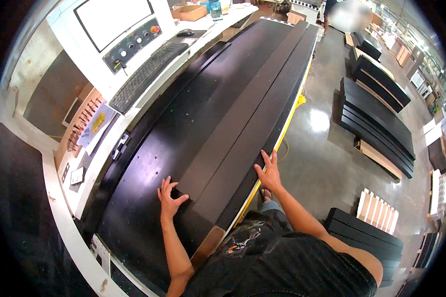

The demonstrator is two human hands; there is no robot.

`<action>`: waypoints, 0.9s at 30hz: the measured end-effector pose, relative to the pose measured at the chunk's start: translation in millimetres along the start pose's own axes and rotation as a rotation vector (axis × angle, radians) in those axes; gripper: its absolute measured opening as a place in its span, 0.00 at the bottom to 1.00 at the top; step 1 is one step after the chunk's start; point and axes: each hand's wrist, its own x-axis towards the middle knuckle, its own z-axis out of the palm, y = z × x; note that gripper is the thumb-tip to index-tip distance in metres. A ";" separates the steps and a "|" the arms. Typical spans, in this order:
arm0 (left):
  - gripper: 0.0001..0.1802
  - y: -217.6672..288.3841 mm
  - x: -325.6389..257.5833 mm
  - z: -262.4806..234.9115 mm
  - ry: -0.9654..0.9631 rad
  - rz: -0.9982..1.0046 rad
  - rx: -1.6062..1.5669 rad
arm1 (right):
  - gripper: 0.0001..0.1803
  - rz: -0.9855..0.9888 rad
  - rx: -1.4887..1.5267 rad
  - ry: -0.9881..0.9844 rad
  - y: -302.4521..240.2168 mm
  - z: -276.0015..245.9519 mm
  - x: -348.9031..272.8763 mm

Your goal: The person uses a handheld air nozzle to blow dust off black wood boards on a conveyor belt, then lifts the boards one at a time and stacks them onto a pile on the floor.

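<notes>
Two long dark boards lie side by side on a black machine table (139, 198), a thin seam between them. At the near end of the left board (230, 131) is my left hand (170, 198), its fingers spread and its thumb by the board's corner. The right board (265, 129) reaches closer to me than the left one. My right hand (269, 174) rests along the right board's outer side, fingers apart, near the table's yellow-and-white edge. A light brown wooden piece (208, 245) sits by the near end, partly hidden by my shirt.
On the left stand a keyboard (146, 76), a mouse (185, 33) and a control panel (132, 44) with a red knob. Stacks of dark panels (379, 121) lie on the floor to the right, with another dark stack (364, 242) nearer me. A person stands far off.
</notes>
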 end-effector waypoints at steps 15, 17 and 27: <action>0.29 16.4 -3.8 30.1 0.188 -0.085 0.078 | 0.36 -0.087 -0.094 -0.009 4.3 -23.4 6.2; 0.27 14.4 -6.0 35.6 0.259 -0.107 0.095 | 0.31 -0.067 -0.017 0.006 5.0 -24.4 15.0; 0.21 35.1 -4.2 50.5 0.514 -0.376 0.011 | 0.24 -0.288 -0.105 0.293 21.4 -68.6 159.9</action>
